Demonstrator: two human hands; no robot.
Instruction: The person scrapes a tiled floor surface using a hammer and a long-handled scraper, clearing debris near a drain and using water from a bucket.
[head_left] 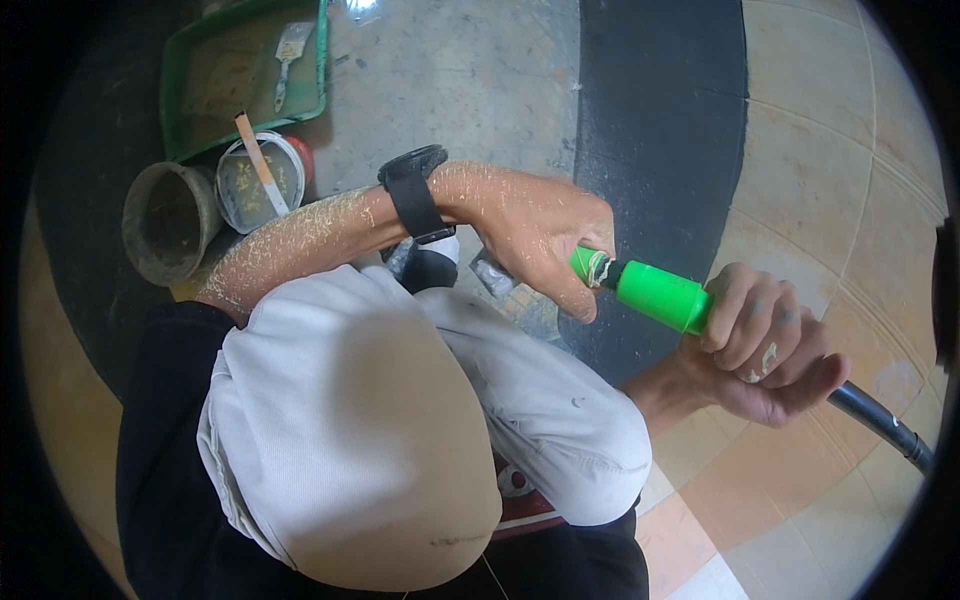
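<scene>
My left hand [540, 235], with a black watch on its wrist and pale paint-like flecks up the forearm, is closed around a short bright green end piece [588, 266]. Pale stringy material clings where that piece meets a dark neck. Past the neck comes a wider green cylinder [660, 297], in line with a black pole [880, 427]. Wrapped around the far end of this cylinder, where it meets the pole, is my right hand [765, 345], a pale smear on one finger. The pole runs out at the lower right. My fingers hide parts of both green pieces.
A green tray [172, 90] at the upper left holds a paintbrush [290, 62]. Near it stand a white tub [225, 190] with a stick [260, 165] in it and a grimy grey bucket [135, 225]. My knees in pale trousers [350, 430] fill the lower middle. Beige tiles [800, 130] lie right.
</scene>
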